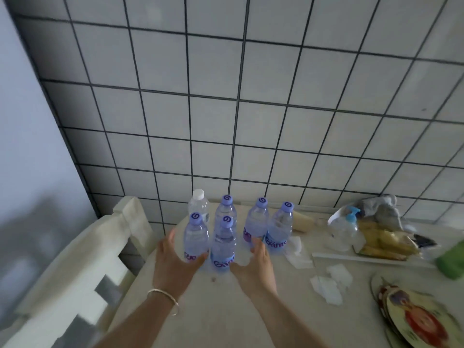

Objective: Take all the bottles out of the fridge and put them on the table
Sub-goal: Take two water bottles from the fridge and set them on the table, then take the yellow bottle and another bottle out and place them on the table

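Several clear water bottles with purple caps stand upright in a cluster on the beige table (200, 305), plus one white-capped bottle (198, 204) at the back left. My left hand (173, 257) curls round the front-left bottle (195, 238) from its left side. The front-middle bottle (223, 244) stands between my hands. My right hand (253, 262) is beside it on the right, fingers loosely spread, not plainly gripping anything. Two more purple-capped bottles (280, 227) stand at the right of the cluster. The fridge is not in view.
A white wooden chair (82, 249) stands against the table's left edge. Crumpled tissues (326, 280), a spray bottle (349, 229), a bag of yellow food (386, 242) and stacked plates (421, 322) fill the table's right side. A tiled wall is behind.
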Motion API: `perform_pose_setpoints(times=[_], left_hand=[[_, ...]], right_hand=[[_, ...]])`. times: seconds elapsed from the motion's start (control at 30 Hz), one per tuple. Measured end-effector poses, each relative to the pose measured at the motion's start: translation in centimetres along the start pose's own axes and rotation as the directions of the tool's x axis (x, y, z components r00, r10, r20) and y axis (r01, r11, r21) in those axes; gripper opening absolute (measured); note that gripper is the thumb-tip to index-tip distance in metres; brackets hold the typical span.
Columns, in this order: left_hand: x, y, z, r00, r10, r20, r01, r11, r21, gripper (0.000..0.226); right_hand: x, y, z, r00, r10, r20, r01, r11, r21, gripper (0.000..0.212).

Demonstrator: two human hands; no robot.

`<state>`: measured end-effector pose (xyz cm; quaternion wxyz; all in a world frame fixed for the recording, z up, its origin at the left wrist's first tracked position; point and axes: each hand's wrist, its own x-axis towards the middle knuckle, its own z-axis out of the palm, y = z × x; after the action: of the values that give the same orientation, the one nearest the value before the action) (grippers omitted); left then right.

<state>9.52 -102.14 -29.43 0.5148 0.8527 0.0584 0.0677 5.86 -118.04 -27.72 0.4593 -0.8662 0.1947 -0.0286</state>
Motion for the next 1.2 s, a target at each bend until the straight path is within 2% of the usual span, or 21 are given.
perform_pose_setpoints(times=[0.13, 0.3, 0.63, 0.8, 1.07, 1.2], left_hand=[[-4.9, 1.7, -1.8, 1.0, 0.015, -0.018, -0.014, 0.999, 0.03, 0.081], [-14.7, 5.9, -5.1, 0.993, 0.113, -0.025, -0.115, 0.985, -0.129, 0.049], [-31.6, 13.0, -12.5, 0.983, 0.183, -0.026, -0.185, 0.966, -0.182, 0.038], [-37.4, 13.6, -16.4, 0.977, 0.209, -0.04, -0.213, 0.96, -0.18, 0.038], [-46.4, 11.3, -21.2, 0.976, 0.206, 0.069, -0.178, 0.942, -0.283, 0.035], [-51.4, 9.1, -23.8, 0.973, 0.17, 0.156, -0.118, 0.948, -0.297, 0.032]], right_hand=[[-5.1, -0.7, -2.7, 0.995, -0.099, -0.009, 0.098, 0.995, -0.029, 0.079], [-15.7, -1.3, -7.5, 0.983, -0.175, -0.049, 0.176, 0.984, 0.015, 0.069], [-32.5, -3.8, -14.6, 0.958, -0.272, -0.089, 0.276, 0.96, 0.038, 0.059], [-39.0, -4.0, -14.6, 0.957, -0.263, -0.121, 0.272, 0.96, 0.066, 0.052], [-50.5, -2.3, -13.5, 0.96, -0.164, -0.225, 0.186, 0.979, 0.08, 0.049], [-57.1, -1.5, -12.0, 0.953, -0.093, -0.288, 0.124, 0.988, 0.093, 0.045]])
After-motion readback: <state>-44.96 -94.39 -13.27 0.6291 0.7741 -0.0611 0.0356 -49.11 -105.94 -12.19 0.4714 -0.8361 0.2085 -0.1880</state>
